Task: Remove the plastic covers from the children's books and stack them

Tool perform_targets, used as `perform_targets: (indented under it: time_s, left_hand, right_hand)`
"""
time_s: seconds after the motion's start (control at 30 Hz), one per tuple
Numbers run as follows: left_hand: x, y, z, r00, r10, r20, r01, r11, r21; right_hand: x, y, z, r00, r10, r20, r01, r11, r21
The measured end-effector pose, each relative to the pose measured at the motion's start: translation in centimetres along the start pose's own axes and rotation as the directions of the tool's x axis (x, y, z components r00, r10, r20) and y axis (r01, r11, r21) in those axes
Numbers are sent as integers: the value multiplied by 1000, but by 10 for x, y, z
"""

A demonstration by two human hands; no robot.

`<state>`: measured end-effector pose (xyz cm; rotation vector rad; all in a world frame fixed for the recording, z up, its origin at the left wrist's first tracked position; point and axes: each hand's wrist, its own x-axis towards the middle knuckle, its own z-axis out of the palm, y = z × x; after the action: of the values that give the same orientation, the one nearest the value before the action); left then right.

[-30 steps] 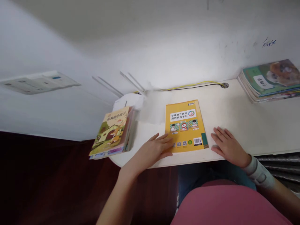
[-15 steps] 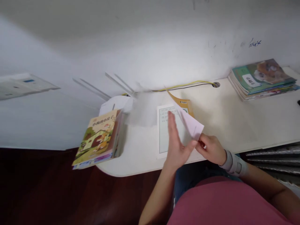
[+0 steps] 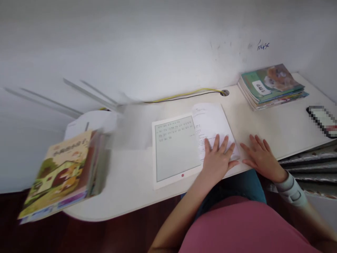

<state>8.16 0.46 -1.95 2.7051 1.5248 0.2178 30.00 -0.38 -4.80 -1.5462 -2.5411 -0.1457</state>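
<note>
My left hand [image 3: 217,156] lies with fingers spread on the white printed page of a thin booklet [image 3: 210,119]. Flat on the table just right of the booklet rests my right hand [image 3: 260,156], fingers apart and holding nothing. Against the booklet's left side is a white-framed writing tablet [image 3: 176,151] with rows of small dark writing at the top of its grey screen. A red button shows on its lower frame. I cannot tell whether the booklet overlaps the tablet's edge.
Picture books [image 3: 60,172] are piled at the table's left end. Another stack of books [image 3: 273,84] stands at the back right, with a dark-edged, pixelated device [image 3: 323,121] beyond it. A yellow cable [image 3: 184,95] runs along the wall into a round hole.
The lifted pink-white sheet and orange cover no longer show; a printed page now lies flat. My left hand has come down onto it. My right hand has let go and moved right onto the table.
</note>
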Motion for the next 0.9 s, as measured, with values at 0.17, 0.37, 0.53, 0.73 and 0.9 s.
perform_targets:
  time_s: [0.17, 0.37, 0.53, 0.73, 0.9]
  left_hand:
    - [10, 12, 10, 998, 14, 56, -15, 1000, 15]
    - [10, 12, 16, 995, 4, 99, -6, 1000, 18]
    - [13, 15, 18, 994, 2, 110, -3, 1000, 8]
    - [18, 20, 16, 993, -1, 116, 0, 1000, 7]
    - [21, 25, 17, 994, -17, 107, 17, 1000, 9]
  right_hand:
    - [-4, 2, 4, 999, -27, 34, 28, 999, -32]
    - [-3, 4, 4, 999, -27, 41, 28, 999, -17]
    - [-3, 4, 3, 999, -17, 48, 17, 1000, -1]
    - [-3, 6, 4, 999, -9, 37, 8, 1000, 31]
    - [-4, 7, 6, 999, -14, 32, 13, 999, 51]
